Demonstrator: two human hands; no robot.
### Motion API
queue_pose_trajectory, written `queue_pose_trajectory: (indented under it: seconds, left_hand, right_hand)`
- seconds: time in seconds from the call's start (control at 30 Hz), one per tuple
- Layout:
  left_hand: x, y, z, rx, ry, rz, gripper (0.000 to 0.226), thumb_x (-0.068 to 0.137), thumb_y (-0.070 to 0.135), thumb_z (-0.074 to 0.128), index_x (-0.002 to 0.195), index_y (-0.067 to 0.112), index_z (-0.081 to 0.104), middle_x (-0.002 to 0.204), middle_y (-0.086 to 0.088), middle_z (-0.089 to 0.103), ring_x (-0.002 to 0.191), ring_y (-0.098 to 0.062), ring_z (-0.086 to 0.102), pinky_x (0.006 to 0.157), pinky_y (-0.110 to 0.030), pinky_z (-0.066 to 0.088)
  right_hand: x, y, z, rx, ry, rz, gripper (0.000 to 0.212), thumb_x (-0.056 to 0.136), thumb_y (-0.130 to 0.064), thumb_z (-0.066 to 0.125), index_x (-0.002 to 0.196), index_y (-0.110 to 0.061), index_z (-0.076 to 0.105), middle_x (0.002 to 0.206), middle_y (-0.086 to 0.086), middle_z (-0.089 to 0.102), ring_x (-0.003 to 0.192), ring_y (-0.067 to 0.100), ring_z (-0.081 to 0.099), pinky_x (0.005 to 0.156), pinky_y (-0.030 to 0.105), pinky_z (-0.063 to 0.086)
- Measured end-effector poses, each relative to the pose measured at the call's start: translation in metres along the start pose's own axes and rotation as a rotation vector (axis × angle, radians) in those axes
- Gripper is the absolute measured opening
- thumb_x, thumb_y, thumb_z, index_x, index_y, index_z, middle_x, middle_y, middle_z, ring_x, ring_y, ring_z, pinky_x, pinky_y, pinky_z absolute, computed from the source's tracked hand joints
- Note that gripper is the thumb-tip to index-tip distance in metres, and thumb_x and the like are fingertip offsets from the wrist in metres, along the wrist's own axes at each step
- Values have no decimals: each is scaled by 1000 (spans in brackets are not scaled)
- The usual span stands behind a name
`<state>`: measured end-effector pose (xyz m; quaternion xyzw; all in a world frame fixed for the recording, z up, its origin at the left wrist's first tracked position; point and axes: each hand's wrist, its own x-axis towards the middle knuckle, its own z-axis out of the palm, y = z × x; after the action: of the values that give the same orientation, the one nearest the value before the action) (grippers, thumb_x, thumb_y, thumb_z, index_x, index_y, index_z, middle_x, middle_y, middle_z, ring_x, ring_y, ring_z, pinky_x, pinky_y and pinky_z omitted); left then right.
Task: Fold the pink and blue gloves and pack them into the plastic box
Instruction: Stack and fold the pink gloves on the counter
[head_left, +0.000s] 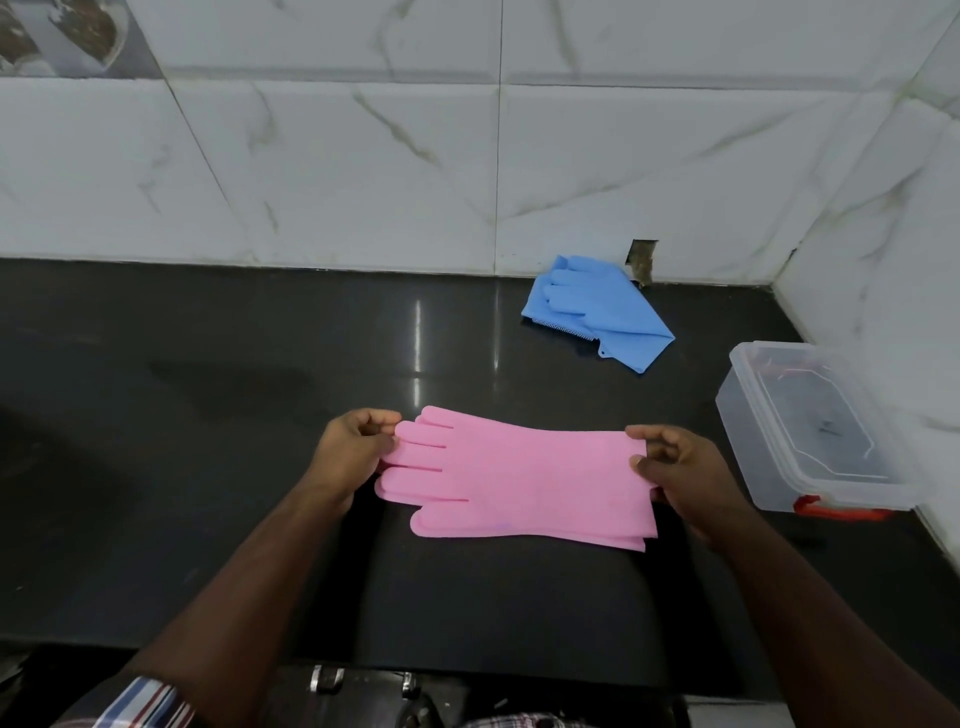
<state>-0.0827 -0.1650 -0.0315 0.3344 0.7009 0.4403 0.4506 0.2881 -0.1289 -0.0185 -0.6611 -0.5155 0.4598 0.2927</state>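
The pink gloves (519, 480) lie stacked flat on the black counter (208, 364), fingers pointing left and cuffs to the right. My left hand (353, 449) pinches the fingertips. My right hand (675, 467) pinches the cuff edge. The blue gloves (592, 306) rest in a loose folded heap at the back of the counter, near the wall. A clear plastic box (810, 431) with a red latch stands open at the right, holding nothing that I can make out.
White marble-patterned wall tiles (363, 156) close off the back and the right side. A chipped hole in the tile (643, 260) sits just behind the blue gloves. The counter's front edge, with metal handles (327, 678) below it, runs along the bottom.
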Motion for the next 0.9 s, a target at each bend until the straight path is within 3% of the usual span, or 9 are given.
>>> queue_pose_trajectory:
  seconds: [0.07, 0.17, 0.33, 0.5, 0.57, 0.67, 0.73, 0.8, 0.9]
  left_hand:
    - [0, -1, 1, -65, 6, -18, 29, 88, -12, 55, 102, 9, 70, 104, -14, 74, 91, -23, 67, 80, -38, 56]
    - [0, -2, 2, -175, 4, -61, 29, 91, -11, 52, 106, 7, 69, 103, -14, 73, 88, -22, 68, 81, -40, 56]
    - [-3, 2, -4, -278, -21, -82, 29, 92, -11, 50, 108, 5, 69, 99, -12, 73, 85, -20, 70, 68, -31, 60]
    - [3, -3, -7, 154, 33, 13, 25, 88, -1, 57, 104, 13, 72, 100, -5, 75, 96, -24, 70, 81, -36, 57]
    - [2, 0, -6, 359, 48, 70, 22, 87, 8, 59, 102, 18, 71, 99, 2, 74, 96, -19, 69, 87, -37, 56]
    - [1, 1, -3, 568, 16, 89, 18, 90, 23, 62, 105, 19, 70, 99, 3, 71, 94, -19, 66, 84, -33, 50]
    - [5, -3, -2, 571, -13, 75, 20, 91, 25, 63, 108, 19, 70, 100, 2, 71, 95, -20, 66, 83, -33, 50]
    - [8, -7, -2, 518, -14, 73, 22, 89, 23, 67, 109, 17, 71, 102, 0, 72, 97, -21, 67, 88, -37, 53]
    - [12, -7, -2, 436, 28, 110, 20, 86, 16, 72, 106, 17, 72, 100, 0, 74, 97, -21, 69, 87, -37, 54]
  right_hand:
    - [0, 1, 0, 136, -1, 34, 31, 92, 2, 62, 115, -17, 69, 92, 6, 65, 87, 21, 62, 68, 32, 51]
    - [1, -1, 0, 326, -31, 111, 27, 93, 3, 59, 109, -15, 70, 106, 9, 68, 95, 26, 64, 73, 37, 54]
    - [3, -5, 0, 438, -63, 140, 24, 93, 4, 58, 107, -12, 70, 113, 14, 68, 91, 24, 63, 70, 36, 56]
    - [-1, -1, 7, -113, -20, 94, 24, 89, -9, 69, 112, -16, 67, 101, 6, 67, 87, 20, 66, 65, 32, 56]
    - [-3, -2, 9, -241, 24, 50, 31, 88, -16, 72, 119, -15, 65, 101, 3, 69, 88, 17, 66, 75, 35, 58]
    - [-2, -6, 10, -396, 50, -5, 54, 88, -20, 73, 138, -15, 53, 131, 5, 63, 118, 21, 59, 100, 41, 47]
    - [1, -9, 12, -455, 22, -25, 62, 88, -20, 73, 144, -16, 47, 140, 5, 57, 127, 24, 54, 105, 42, 43]
    - [6, -10, 15, -465, 22, -22, 58, 88, -19, 72, 142, -16, 50, 135, 7, 60, 119, 23, 58, 101, 40, 46]
    - [13, -12, 14, -306, 87, 26, 32, 90, -9, 68, 121, -13, 66, 113, 5, 68, 90, 14, 63, 73, 26, 52]
